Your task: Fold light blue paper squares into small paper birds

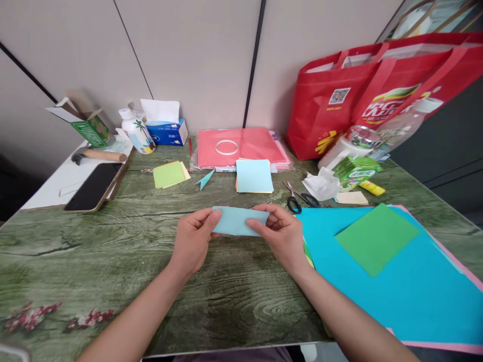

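Note:
A light blue piece of paper (233, 221), a folded-looking rectangle, is held up just above the table between both hands. My left hand (194, 236) pinches its left end, thumb on the front face. On the right end my right hand (283, 234) grips it the same way, its thumb pressed near the middle of that side. Beyond the hands lies a stack of light blue paper squares (254, 176). To its left sits a small folded pointed blue paper piece (206, 179). Green and yellow paper squares (168, 175) lie farther left.
Scissors (296, 197) with black handles lie right of the stack. Large blue sheets (339, 301) with a green square (377, 239) cover the right side. At the back are a pack of red paper (249, 146), a red bag (320, 110) and a tissue box (168, 131). A phone (92, 187) lies left.

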{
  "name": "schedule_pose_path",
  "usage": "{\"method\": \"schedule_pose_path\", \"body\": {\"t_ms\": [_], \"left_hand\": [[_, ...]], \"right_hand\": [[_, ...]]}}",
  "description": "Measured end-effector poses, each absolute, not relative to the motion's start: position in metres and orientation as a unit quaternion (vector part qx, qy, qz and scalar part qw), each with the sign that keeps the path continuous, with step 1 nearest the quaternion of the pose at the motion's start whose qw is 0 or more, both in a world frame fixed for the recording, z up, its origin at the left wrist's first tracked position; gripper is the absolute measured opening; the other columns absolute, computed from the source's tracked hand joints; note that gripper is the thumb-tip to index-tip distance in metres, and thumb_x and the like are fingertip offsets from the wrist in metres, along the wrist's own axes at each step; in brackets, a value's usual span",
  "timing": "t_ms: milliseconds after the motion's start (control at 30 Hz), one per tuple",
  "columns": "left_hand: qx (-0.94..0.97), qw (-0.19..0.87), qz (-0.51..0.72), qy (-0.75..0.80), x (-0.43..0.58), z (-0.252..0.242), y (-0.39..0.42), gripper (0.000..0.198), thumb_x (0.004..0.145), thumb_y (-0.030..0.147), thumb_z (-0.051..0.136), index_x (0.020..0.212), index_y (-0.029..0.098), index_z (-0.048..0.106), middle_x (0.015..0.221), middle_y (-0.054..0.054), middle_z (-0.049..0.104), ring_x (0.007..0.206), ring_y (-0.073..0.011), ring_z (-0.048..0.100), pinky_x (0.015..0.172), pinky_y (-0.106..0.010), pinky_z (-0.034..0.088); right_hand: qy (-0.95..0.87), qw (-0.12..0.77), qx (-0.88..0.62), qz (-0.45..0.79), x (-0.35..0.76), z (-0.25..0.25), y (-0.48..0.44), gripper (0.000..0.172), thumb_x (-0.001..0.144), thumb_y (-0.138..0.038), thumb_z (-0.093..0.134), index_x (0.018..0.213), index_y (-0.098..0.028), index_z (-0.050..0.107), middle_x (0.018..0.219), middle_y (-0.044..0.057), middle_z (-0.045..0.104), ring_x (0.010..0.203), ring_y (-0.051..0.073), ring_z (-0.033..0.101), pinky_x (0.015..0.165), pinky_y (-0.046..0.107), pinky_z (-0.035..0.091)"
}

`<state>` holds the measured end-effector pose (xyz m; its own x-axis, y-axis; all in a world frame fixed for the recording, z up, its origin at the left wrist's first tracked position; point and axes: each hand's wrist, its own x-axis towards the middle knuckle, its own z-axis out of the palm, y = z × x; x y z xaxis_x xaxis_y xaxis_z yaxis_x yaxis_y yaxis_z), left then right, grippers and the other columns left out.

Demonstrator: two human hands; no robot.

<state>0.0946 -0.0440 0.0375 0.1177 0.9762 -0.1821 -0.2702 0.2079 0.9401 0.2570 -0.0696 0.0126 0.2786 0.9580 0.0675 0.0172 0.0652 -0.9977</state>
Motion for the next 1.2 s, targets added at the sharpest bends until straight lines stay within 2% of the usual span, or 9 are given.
{"method": "schedule_pose_path", "body": {"t_ms": [167, 433, 733, 967, 1200], "left_hand": [[0.403, 0.630, 0.488, 0.450, 0.0942, 0.0374, -0.0444, 0.034, 0.061, 0.041, 0.078, 0.083, 0.016, 0.075, 0.072, -0.004, 0.071, 0.061, -0.0152, 0.060, 0.053, -0.024, 0.047], [0.393, 0.637, 0.493, 0.444, 0.0943, 0.0380, -0.0448, 0.031, 0.060, 0.040, 0.079, 0.082, 0.017, 0.076, 0.070, -0.002, 0.071, 0.059, -0.0126, 0.058, 0.052, -0.021, 0.047], [0.390, 0.631, 0.500, 0.446, 0.0945, 0.0367, -0.0445, 0.030, 0.060, 0.040, 0.079, 0.080, 0.018, 0.076, 0.071, -0.002, 0.070, 0.061, -0.0132, 0.057, 0.053, -0.022, 0.046], [0.388, 0.625, 0.515, 0.440, 0.0952, 0.0356, -0.0431, 0.030, 0.058, 0.039, 0.080, 0.077, 0.017, 0.076, 0.067, -0.002, 0.069, 0.059, -0.0116, 0.055, 0.051, -0.020, 0.046], [0.386, 0.622, 0.525, 0.435, 0.0951, 0.0334, -0.0408, 0.030, 0.058, 0.038, 0.080, 0.078, 0.017, 0.076, 0.068, -0.003, 0.070, 0.059, -0.0138, 0.058, 0.050, -0.023, 0.048]], "right_hand": [[-0.446, 0.583, -0.550, 0.398, 0.2572, 0.0125, -0.0698, 0.026, 0.064, -0.036, 0.076, 0.082, -0.020, 0.065, 0.050, -0.007, 0.040, 0.048, 0.009, 0.035, 0.043, 0.022, 0.030], [-0.451, 0.589, -0.548, 0.387, 0.2569, 0.0145, -0.0698, 0.023, 0.064, -0.033, 0.076, 0.081, -0.020, 0.065, 0.049, -0.008, 0.037, 0.046, 0.008, 0.032, 0.042, 0.021, 0.027], [-0.447, 0.591, -0.544, 0.394, 0.2567, 0.0154, -0.0699, 0.023, 0.065, -0.033, 0.075, 0.080, -0.020, 0.065, 0.049, -0.008, 0.035, 0.047, 0.007, 0.031, 0.043, 0.021, 0.026], [-0.443, 0.592, -0.542, 0.399, 0.2568, 0.0168, -0.0695, 0.022, 0.065, -0.033, 0.074, 0.080, -0.019, 0.065, 0.050, -0.007, 0.043, 0.047, 0.008, 0.034, 0.043, 0.021, 0.028], [-0.423, 0.600, -0.537, 0.416, 0.2589, 0.0164, -0.0676, 0.021, 0.066, -0.036, 0.072, 0.076, -0.018, 0.067, 0.048, -0.007, 0.039, 0.046, 0.006, 0.029, 0.043, 0.021, 0.024]]}}
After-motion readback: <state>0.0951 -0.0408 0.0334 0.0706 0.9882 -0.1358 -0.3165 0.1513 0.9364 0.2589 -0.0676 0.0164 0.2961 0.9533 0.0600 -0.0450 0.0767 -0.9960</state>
